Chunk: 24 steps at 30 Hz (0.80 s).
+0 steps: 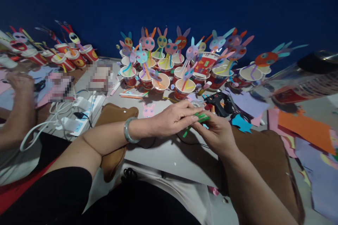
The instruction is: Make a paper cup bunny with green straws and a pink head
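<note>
My left hand (182, 116), with a jade-coloured bangle (131, 130) on the wrist, reaches across above the table. Its fingers are pressed together on a bright green piece (202, 117) that looks like a folded strip. From the other side my right hand (218, 130) pinches the same piece between thumb and fingers. One green end (186, 130) sticks out below the fingers; the rest is partly hidden. A pink paper animal face (148, 110) lies on the table beyond my left wrist. Just past my hands is a roll of clear tape (197, 104), partly covered.
Paper cups (185, 87) with paper animal heads stand along the blue wall. A black glue gun (221, 102) lies beyond my right hand. Brown cushions (264, 161) flank the work area. Orange paper (307, 128) lies right; a power strip (88, 116) and another person's hand (19, 81) are left.
</note>
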Tool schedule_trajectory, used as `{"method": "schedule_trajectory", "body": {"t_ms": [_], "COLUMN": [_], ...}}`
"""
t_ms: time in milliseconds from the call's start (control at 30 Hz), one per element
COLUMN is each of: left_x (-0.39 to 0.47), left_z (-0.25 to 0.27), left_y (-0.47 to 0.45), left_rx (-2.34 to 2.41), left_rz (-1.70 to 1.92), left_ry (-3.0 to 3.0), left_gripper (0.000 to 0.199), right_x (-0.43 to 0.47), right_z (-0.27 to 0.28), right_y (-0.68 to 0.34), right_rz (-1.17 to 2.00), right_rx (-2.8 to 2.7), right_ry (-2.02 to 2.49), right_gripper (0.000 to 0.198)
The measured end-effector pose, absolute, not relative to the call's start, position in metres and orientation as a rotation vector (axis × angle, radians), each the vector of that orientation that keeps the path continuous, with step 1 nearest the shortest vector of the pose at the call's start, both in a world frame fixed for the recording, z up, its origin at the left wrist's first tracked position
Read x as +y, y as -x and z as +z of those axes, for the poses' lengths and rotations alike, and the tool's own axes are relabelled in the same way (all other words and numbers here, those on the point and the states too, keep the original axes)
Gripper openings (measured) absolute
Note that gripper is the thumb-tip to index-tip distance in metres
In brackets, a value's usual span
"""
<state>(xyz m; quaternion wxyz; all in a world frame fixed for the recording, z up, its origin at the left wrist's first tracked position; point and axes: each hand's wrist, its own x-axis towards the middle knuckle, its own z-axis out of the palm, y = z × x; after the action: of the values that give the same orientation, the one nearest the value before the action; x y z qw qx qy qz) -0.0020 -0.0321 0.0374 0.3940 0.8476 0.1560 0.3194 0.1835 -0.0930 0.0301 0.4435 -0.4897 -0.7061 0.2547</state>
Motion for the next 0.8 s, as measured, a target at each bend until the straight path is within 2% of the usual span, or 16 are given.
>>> {"method": "schedule_trajectory", "body": {"t_ms": [267,433,567,800], "left_x": [-0.028,-0.022,-0.021,-0.026], "left_z": [0.041,0.042,0.042,0.043], "left_y": [0.004,0.005,0.003,0.003], "left_rx": [0.366,0.427,0.467,0.436], "left_rz": [0.795,0.759,0.748,0.537], "left_ry": [-2.084,-1.987,-1.918,-1.873], "left_gripper": [0.037,0.027,0.032,0.034], "right_x": [-0.091,-0.089,-0.091,-0.091], "right_z": [0.024,0.025,0.025,0.023], "right_y": [-0.182,-0.184,-0.185,-0.185], "right_rz": [0.837,0.884,0.740,0.319], "right_rx": [-1.456,-1.449,-1.532,-1.809], "right_ry": [1.190,1.172,1.249,1.355], "right_gripper": [0.034,0.031,0.031,0.043]}}
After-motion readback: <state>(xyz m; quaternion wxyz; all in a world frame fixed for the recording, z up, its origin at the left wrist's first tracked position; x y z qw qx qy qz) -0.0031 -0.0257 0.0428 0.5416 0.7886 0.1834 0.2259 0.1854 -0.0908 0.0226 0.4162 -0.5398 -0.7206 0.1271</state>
